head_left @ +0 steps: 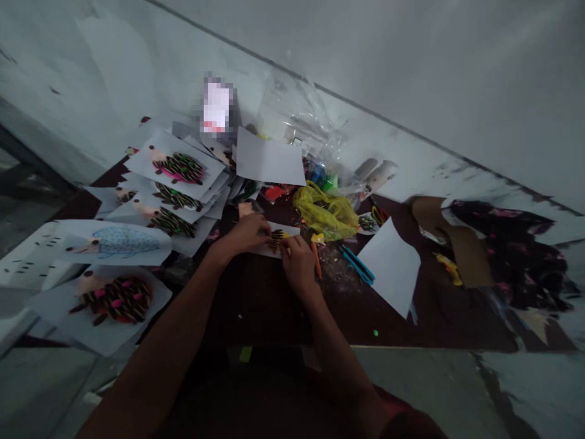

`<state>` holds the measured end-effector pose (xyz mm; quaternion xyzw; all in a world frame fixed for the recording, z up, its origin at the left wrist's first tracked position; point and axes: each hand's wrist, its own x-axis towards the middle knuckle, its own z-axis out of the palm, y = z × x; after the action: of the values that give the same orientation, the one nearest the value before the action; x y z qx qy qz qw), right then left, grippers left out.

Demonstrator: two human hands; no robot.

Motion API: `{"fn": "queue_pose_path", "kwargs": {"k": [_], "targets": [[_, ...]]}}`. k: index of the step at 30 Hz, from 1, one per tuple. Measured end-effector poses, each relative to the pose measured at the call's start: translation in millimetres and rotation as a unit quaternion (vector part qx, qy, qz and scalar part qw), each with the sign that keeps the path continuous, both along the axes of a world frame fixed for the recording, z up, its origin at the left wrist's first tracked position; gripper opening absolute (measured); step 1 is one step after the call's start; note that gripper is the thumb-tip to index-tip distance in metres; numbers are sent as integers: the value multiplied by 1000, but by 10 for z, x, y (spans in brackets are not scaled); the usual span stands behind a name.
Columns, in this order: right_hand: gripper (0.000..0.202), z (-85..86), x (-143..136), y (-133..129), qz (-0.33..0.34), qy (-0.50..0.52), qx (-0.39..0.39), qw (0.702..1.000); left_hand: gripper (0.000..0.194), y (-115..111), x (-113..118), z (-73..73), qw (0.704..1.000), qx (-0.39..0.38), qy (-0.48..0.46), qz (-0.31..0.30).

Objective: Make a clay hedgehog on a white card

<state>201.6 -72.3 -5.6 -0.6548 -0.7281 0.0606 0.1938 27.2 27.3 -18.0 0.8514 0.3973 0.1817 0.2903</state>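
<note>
A small white paper [269, 249] lies on the dark table in front of me, bearing yellow and a row of dark, seed-like pieces [276, 238]. My left hand [253, 233] rests over its left part, fingers curled and closed. From the right, my right hand [298, 261] has its fingers pinched together at the edge of the dark pieces. What either hand grips is too small to make out. Just right of my right hand lies an orange stick-like thing [316, 259]. A yellow plastic bag [326, 213] sits behind it, with more dark pieces inside.
Hedgehog pictures on paper [210, 160] are piled at the left, beside a blue hedgehog drawing [128, 242]. Turquoise-handled scissors [357, 264] touch a white sheet [393, 268] at the right. Dark patterned cloth [516, 250] and brown cardboard [468, 256] lie farther right. Clear plastic [297, 103] stands against the wall.
</note>
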Motion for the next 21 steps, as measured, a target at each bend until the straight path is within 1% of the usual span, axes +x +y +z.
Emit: {"fn": "queue_pose_path", "kwargs": {"k": [3, 5, 8, 11, 14, 16, 19, 21], "targets": [[18, 15, 109, 15, -11, 5, 34, 999, 12, -6, 4, -8, 1000, -17, -8, 23], [19, 38, 191, 46, -29, -6, 33, 999, 17, -11, 18, -24, 998, -22, -18, 47], [20, 105, 287, 141, -63, -35, -12, 997, 33, -16, 46, -60, 994, 6, -33, 103], [25, 211, 329, 283, -80, -67, -73, 992, 39, -17, 68, -92, 989, 45, -17, 137], [30, 318, 340, 434, -80, -98, -114, 985, 37, -18, 83, -104, 987, 59, 27, 144], [33, 367, 345, 525, -84, -119, -126, 981, 34, -12, 98, -100, 986, 63, 66, 137], [34, 390, 356, 638, -84, -138, -130, 978, 32, 20, 135, -77, 982, 65, 115, 134], [35, 375, 365, 699, -68, -145, -131, 978, 30, 54, 164, -56, 981, 63, 131, 132]]}}
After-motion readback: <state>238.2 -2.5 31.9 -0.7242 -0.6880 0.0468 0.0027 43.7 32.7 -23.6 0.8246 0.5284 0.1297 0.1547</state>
